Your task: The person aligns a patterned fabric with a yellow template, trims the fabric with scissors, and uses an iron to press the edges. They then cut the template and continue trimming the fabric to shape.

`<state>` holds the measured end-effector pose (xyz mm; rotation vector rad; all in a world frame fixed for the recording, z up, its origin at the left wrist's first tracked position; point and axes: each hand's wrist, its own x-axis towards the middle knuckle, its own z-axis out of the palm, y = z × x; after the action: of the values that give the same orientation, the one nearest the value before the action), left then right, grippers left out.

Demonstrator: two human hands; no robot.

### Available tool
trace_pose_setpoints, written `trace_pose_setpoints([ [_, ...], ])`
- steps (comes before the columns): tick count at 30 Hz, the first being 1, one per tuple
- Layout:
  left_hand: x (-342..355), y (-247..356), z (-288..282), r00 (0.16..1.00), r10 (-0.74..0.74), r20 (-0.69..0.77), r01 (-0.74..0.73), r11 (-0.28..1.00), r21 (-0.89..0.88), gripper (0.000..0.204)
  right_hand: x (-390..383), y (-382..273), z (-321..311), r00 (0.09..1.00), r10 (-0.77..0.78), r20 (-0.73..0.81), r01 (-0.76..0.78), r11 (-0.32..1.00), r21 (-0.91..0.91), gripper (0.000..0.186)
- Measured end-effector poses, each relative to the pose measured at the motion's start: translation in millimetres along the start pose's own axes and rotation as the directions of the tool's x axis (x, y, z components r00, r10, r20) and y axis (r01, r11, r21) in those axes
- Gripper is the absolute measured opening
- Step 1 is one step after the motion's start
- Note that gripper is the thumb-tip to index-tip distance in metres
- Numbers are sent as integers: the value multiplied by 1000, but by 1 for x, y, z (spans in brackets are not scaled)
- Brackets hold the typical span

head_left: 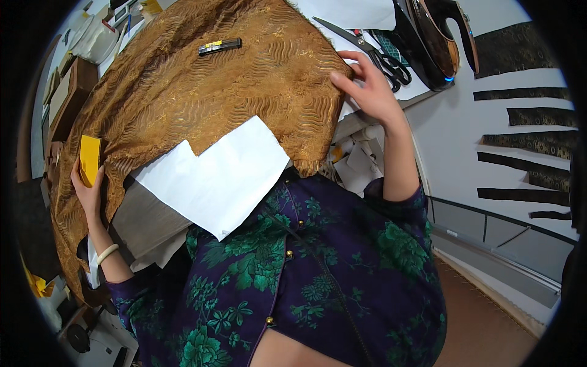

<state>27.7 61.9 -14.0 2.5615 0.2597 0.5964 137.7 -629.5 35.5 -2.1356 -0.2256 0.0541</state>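
A brown-gold patterned cloth (pixel 257 79) with wavy lines spreads over the table and hangs past its near edge. At the cloth's left side, my left hand (pixel 88 189) is closed around a flat yellow rectangular block (pixel 90 160). My right hand (pixel 365 88) rests at the cloth's right edge, its thumb and forefinger apart and touching the fabric. A white paper piece (pixel 226 171) with a notched top lies across the cloth's near edge, close to my body. Farther up on the cloth sits a small black and yellow bar-shaped case (pixel 220 46).
Beyond my right hand lie large black-handled scissors (pixel 370 52), beside a dark iron (pixel 437 46) with a blue light. Dark fabric strips (pixel 523 139) hang at the right. A brown box (pixel 72 98) and a clear container (pixel 96 40) stand at the left.
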Motion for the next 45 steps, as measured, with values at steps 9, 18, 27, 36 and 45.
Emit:
trace_pose_setpoints([
  [9, 0, 11, 4, 1000, -12, -6, 12, 1000, -15, 74, -33, 10, -24, 989, 145, -26, -143, 986, 82, 67],
  [18, -7, 58, -11, 993, 105, -60, -111, 988, -111, 86, -48, -20, -15, 843, -155, -516, -90, 904, -418, 43],
  [27, -53, 291, 16, 655, 746, 117, -716, 663, -219, 93, -82, -123, 122, 925, -172, 340, -153, 649, 745, 79],
  [36, -60, 297, 20, 748, 635, 192, -586, 768, -259, 89, -84, -82, 139, 989, -15, 145, -86, 746, 660, 26],
  [45, -4, 145, 8, 999, 46, -7, -43, 980, 195, 59, -91, -84, 106, 992, 29, 125, -118, 589, 800, 30],
])
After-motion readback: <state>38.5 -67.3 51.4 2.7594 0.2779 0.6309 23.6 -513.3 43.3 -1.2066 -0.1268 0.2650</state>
